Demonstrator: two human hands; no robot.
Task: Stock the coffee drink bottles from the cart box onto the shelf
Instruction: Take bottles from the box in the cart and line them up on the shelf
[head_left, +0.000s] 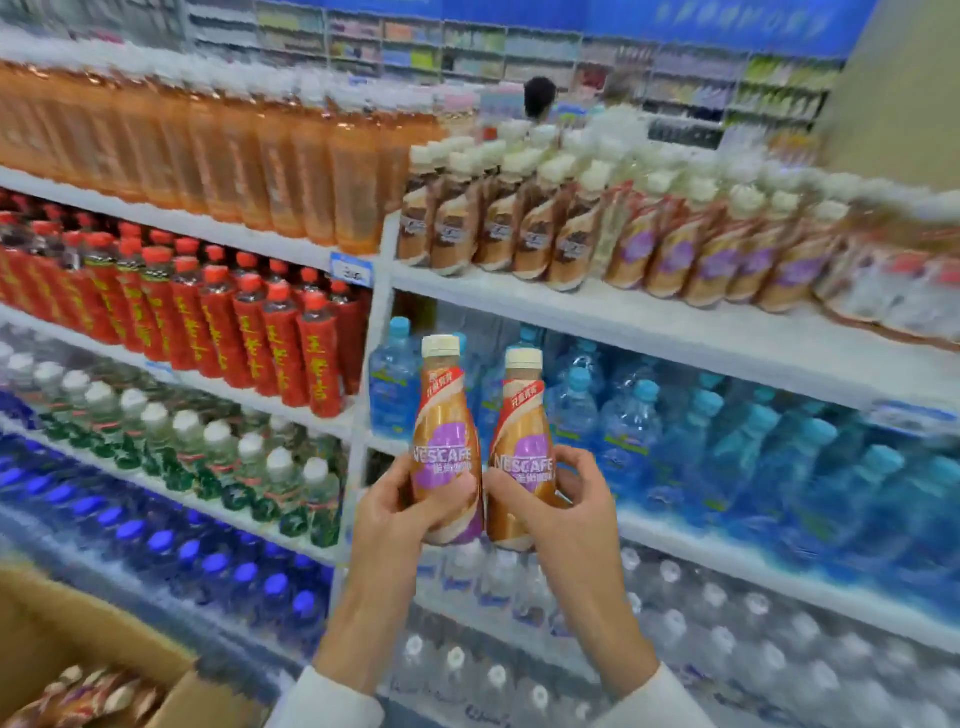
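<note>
left hand (400, 512) grips cream-capped gold-and-purple plastic coffee bottle (445, 441) | right hand (569, 501) grips second such bottle (521, 447), both upright, side by side, mid-air | step: likely box-to-shelf transfer | next: raise to white upper shelf (649, 325), far right, beside purple-label row (719, 262) | brown cardboard cart box (78, 629) near left

Shop: stocked drink shelves (675, 332)

Orange tea bottles (208, 156) are lining the top board of the left rack (156, 218), with red bottles (208, 322) standing below and a price tag (351, 270) hanging at its right end. Blue water bottles (675, 441) are crowding the right side, and a person (540, 96) is standing far behind.
</note>
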